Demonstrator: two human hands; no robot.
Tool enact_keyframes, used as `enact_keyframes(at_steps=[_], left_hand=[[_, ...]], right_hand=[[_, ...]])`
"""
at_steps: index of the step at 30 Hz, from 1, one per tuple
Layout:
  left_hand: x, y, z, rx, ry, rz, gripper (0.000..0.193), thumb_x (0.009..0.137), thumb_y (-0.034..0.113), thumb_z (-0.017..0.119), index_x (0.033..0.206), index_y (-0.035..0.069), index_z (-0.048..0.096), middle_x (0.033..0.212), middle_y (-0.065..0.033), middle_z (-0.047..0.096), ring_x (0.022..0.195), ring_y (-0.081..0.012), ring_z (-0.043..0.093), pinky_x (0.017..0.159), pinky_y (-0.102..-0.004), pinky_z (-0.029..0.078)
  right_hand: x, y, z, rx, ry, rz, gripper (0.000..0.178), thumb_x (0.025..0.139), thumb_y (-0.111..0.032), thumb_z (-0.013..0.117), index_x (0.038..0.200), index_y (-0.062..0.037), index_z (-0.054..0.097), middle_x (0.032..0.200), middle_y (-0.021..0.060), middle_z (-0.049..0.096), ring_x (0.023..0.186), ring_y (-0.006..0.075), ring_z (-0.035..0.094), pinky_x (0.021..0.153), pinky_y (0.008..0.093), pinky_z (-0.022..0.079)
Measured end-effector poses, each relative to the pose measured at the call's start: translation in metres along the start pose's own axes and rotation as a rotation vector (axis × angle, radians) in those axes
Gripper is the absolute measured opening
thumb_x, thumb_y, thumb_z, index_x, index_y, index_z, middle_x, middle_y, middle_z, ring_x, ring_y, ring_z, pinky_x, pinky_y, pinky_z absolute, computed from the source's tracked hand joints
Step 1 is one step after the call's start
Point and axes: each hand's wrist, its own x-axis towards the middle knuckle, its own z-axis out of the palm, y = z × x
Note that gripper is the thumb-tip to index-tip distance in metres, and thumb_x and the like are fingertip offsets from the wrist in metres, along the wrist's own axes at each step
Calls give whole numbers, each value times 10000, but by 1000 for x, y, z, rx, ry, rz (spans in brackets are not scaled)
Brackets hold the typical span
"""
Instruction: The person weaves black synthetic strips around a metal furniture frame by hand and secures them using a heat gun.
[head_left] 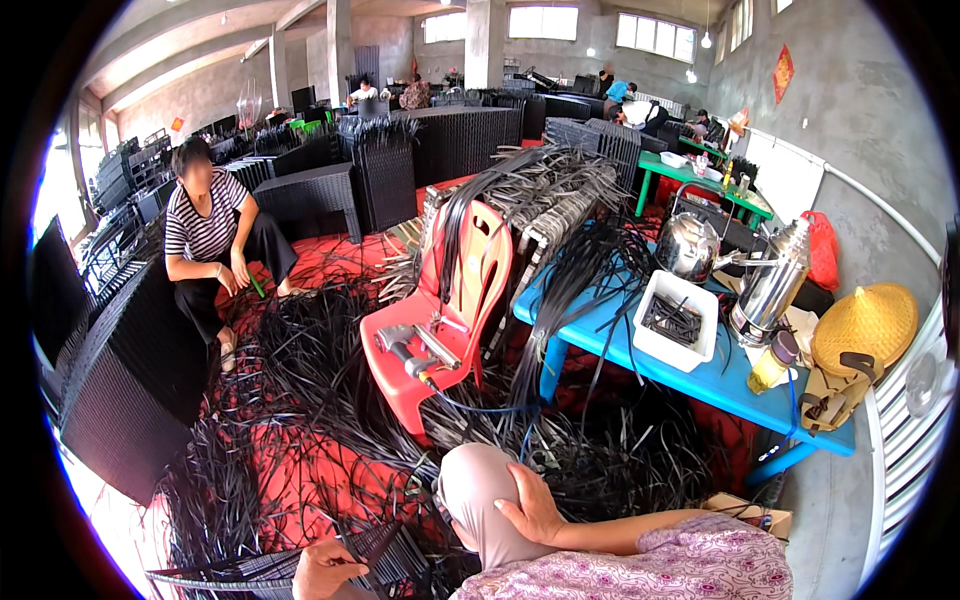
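Observation:
At the lower edge, my left hand (325, 568) is closed, its fingertips pinched at a flat black strip (372, 550) beside a black woven piece (270, 568). Part of this hand is cut off by the picture's edge. My right hand (535, 508) lies spread over my bent knee (480, 485) in light grey-beige cloth and holds nothing. Its forearm comes in from the right, out of a purple patterned sleeve (690, 555). Loose black strips (600, 450) cover much of the red floor around my knee.
Ahead stands a red plastic chair (400, 400) with a nail-gun-like air tool (402, 345). To its right, a blue table (600, 325) bears a white tub (676, 335), a kettle (690, 245) and a flask (770, 290). A person (215, 230) sits at left near woven panels (130, 390).

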Motion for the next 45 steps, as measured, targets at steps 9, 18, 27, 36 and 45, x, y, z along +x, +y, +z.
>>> enact_keyframes(at_steps=[9, 18, 27, 36, 45], left_hand=[[3, 2, -1, 36, -3, -3, 143, 732, -22, 765, 713, 9, 626, 667, 21, 519, 588, -76, 512, 524, -239, 397], [14, 14, 0, 25, 19, -26, 106, 715, -14, 746, 716, 10, 642, 641, 3, 550, 542, -80, 519, 493, -237, 388], [17, 13, -5, -33, 26, -150, 86, 744, -15, 728, 718, 1, 647, 647, 4, 558, 555, -84, 535, 498, -233, 397], [17, 23, 1, 29, 34, -191, 124, 729, -45, 742, 710, 1, 629, 660, 5, 528, 592, -94, 506, 528, -260, 401], [28, 13, -5, -8, 57, -169, 94, 735, 5, 750, 712, 15, 659, 656, 25, 559, 556, -78, 510, 491, -244, 381]], right_hand=[[1, 3, 1, 11, -21, 23, 725, 889, -346, 636, 1427, 16, 312, 1382, 258, 424, 1258, 413, 432, 1049, 464, 345], [21, 11, -23, 39, -154, 54, 714, 899, -402, 634, 1385, 48, 367, 1404, 261, 415, 1305, 409, 404, 1099, 464, 322], [156, -59, -197, 413, 759, -377, 799, 926, -288, 616, 1532, -6, 178, 1437, 192, 412, 1283, 284, 452, 1021, 423, 379], [166, -110, -237, 644, 735, -496, 801, 966, -279, 546, 1538, 21, 72, 714, 106, 602, 586, 156, 540, 558, 259, 470], [137, -59, -162, 988, 319, 36, 681, 946, -53, 581, 1516, -43, 209, 810, 67, 592, 696, 138, 579, 670, 277, 501]])
